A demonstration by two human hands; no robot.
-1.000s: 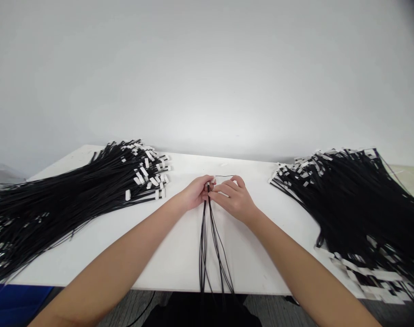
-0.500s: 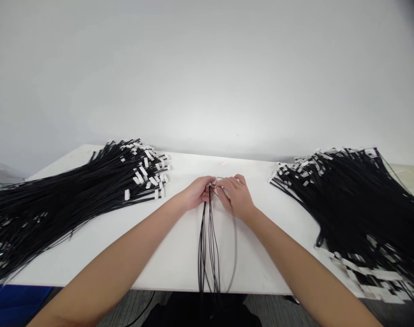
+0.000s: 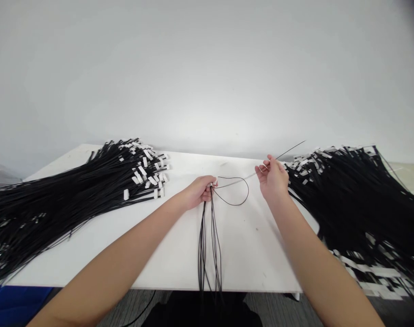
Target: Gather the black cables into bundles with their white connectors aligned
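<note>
My left hand (image 3: 198, 193) pinches the cable bundle (image 3: 208, 245); my right hand (image 3: 273, 179), at two o'clock, clamps the tie (image 3: 232, 190). Overpulling risks scattering cables.

the table (image 3: 179, 254) was white. the wires (image 3: 208, 236) in the middle were black. the big pile on the left (image 3: 67, 200) and the big pile on the right (image 3: 356, 200) were black with small white ends. the wall (image 3: 207, 68) was pale grey.

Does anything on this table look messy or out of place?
Nothing looks damaged or spilled. The right pile of black cables is looser and spills over the table edge. The left pile lies neater. The left hand grips a small bundle; the right hand pulls a thin strand.
</note>
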